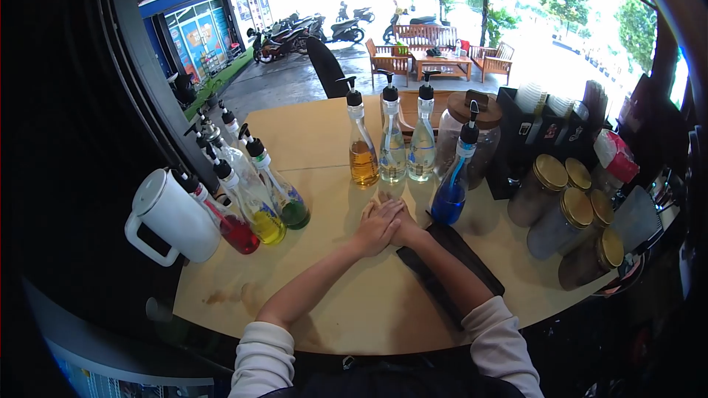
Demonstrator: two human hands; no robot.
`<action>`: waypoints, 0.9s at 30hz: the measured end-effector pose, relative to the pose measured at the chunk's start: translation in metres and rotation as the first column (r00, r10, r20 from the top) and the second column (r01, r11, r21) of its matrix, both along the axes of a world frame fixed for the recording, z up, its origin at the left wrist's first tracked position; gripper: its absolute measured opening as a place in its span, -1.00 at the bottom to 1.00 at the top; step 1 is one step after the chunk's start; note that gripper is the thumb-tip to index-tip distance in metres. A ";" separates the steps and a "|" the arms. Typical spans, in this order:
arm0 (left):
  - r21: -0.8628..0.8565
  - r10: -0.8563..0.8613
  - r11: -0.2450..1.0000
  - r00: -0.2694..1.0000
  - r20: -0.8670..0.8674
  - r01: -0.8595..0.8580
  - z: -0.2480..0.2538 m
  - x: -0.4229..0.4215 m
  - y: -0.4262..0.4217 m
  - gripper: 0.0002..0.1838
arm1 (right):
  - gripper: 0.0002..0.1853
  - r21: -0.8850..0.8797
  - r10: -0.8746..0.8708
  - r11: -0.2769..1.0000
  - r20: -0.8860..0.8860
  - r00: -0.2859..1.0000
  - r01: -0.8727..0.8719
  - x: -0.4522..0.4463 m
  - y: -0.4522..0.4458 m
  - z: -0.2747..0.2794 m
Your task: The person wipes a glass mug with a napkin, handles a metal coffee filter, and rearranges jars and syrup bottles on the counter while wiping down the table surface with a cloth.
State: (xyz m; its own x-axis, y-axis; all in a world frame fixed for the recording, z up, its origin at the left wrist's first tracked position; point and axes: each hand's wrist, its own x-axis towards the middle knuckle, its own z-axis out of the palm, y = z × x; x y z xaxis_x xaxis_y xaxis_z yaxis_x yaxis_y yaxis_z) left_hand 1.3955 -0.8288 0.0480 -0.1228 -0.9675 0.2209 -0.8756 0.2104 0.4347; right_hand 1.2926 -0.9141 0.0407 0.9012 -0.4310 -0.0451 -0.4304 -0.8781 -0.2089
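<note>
My left hand (380, 225) and my right hand (403, 228) rest together on the table, the left lying over the right with its fingers stretched across it. Most of the right hand's fingers are hidden, and no held object shows. Just beyond stand pump bottles: one of amber liquid (363, 162) and two of pale liquid (392, 161) (422, 156). A pump bottle of blue liquid (448, 203) is close to the right hand. Under my right forearm lies a flat black strip-like item (420, 269), partly covered.
Left: a white jug (177, 217) and pump bottles of red (237, 236), yellow (267, 227) and green (295, 212) liquid. Right: a large wooden-lidded jar (468, 140), several gold-lidded jars (549, 173), a black holder (505, 155) with cups. Wooden seats and motorcycles stand beyond the table.
</note>
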 end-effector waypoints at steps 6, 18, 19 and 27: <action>0.172 0.167 0.974 0.981 -0.098 -0.149 0.012 0.013 0.003 -0.28 | -0.21 0.040 0.006 0.999 0.049 0.999 -0.007 -0.012 0.008 0.024; -0.172 0.193 0.959 0.965 -0.180 -0.224 0.033 -0.022 -0.024 -0.71 | -0.86 -0.075 -0.115 0.946 0.832 0.542 0.316 -0.137 0.034 0.095; -0.130 0.170 0.965 0.921 -0.351 -0.228 0.043 -0.033 -0.025 -0.70 | -0.81 0.012 -0.160 0.947 0.884 0.439 0.321 -0.142 0.022 0.086; -0.188 0.089 0.962 0.875 -0.476 -0.200 0.038 -0.062 -0.030 -0.41 | -0.27 0.358 -0.435 0.896 0.827 0.357 0.262 -0.127 -0.035 0.059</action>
State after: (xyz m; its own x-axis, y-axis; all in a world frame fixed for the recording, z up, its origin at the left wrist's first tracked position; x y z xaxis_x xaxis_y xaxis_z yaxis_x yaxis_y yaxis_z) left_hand 1.3334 -0.8584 0.0855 0.1830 -0.8841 0.4299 -0.6167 0.2374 0.7506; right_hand 1.1653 -0.9493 0.0993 0.2496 -0.7819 0.5713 -0.1963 -0.6185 -0.7608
